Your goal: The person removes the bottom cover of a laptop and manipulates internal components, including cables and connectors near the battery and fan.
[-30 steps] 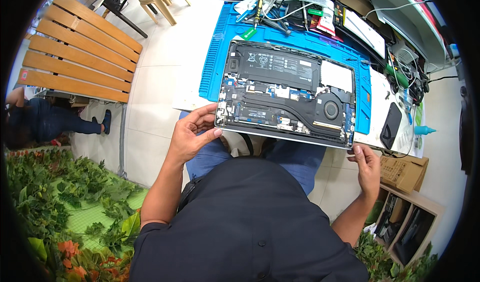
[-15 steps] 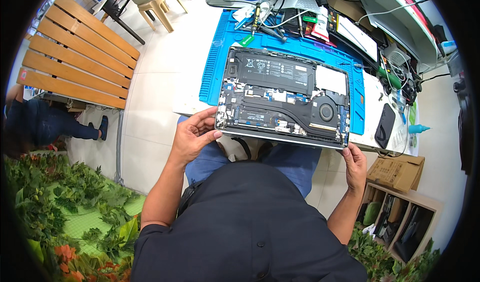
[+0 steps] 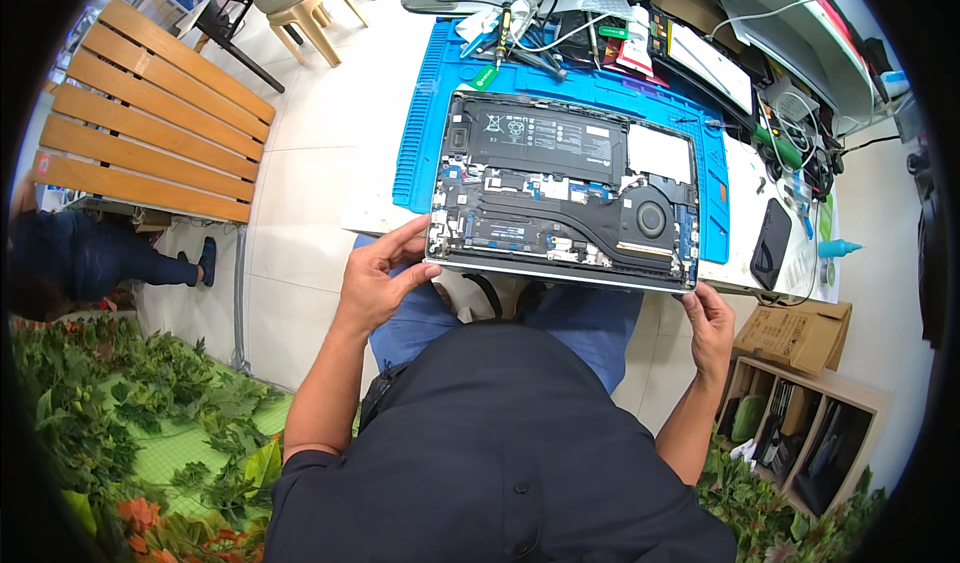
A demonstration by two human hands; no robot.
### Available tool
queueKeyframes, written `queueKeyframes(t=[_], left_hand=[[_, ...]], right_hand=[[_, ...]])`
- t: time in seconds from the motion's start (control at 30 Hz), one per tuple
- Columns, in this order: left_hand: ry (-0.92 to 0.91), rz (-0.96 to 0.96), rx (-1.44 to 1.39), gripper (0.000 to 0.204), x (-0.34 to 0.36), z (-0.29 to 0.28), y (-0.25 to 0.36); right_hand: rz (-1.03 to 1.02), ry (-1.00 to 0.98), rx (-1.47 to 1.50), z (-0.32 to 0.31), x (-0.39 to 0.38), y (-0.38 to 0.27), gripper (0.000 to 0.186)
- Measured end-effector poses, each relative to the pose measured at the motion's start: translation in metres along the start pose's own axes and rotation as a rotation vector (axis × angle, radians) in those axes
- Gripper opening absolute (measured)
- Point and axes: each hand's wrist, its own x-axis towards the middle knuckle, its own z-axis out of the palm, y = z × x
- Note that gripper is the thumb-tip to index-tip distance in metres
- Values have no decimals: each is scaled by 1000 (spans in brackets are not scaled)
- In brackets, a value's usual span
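Observation:
An opened laptop lies with its insides facing up, partly over a blue repair mat, its near edge jutting past the table toward me. Inside it show a black battery, a round fan and several small boards and cables. My left hand grips the near left corner, thumb at the near edge and fingers at the side and beneath. With its fingertips, my right hand pinches the near right corner. The undersides of the fingers are hidden by the laptop.
Tools, cables and parts crowd the mat's far side, including a screwdriver. To the right lie a black phone and a light-blue dropper bottle. A cardboard box sits on a wooden shelf. A slatted bench stands left, people nearby.
The view has shifted slightly. The laptop's near edge looks tilted a little differently, and both hands keep their hold at its near corners.

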Motion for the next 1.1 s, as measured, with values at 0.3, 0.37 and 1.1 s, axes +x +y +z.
queueKeyframes(t=[0.3, 0.37, 1.1], left_hand=[[35, 32, 49, 66, 0, 0, -3], [37, 28, 48, 67, 1, -1, -4], [125, 86, 295, 39, 20, -29, 35]], right_hand=[[-21, 66, -77, 12, -3, -17, 21], [-40, 88, -140, 11, -5, -16, 20], [-321, 230, -523, 17, 7, -71, 12]])
